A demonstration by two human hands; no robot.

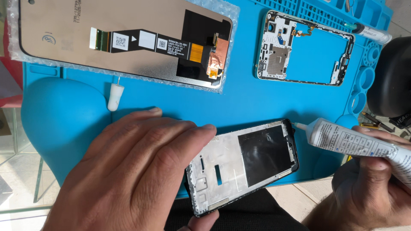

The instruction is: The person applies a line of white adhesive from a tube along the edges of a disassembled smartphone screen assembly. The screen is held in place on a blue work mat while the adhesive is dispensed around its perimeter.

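Note:
My left hand (128, 171) grips a black phone frame (244, 162) by its left end, thumb under the near edge, holding it tilted over the front edge of the blue work mat (248, 98). The frame shows a silver inner plate and a dark square patch. My right hand (368, 188) holds a white glue tube (355, 143), its thin nozzle touching the frame's upper right corner.
A replacement screen (124, 38) lies face down on bubble wrap at the mat's back left, its flex cable on top. A bare silver mid-frame (304, 49) rests at back right, beside a syringe-like tube (370, 32). A small white cap (114, 96) stands near my left hand.

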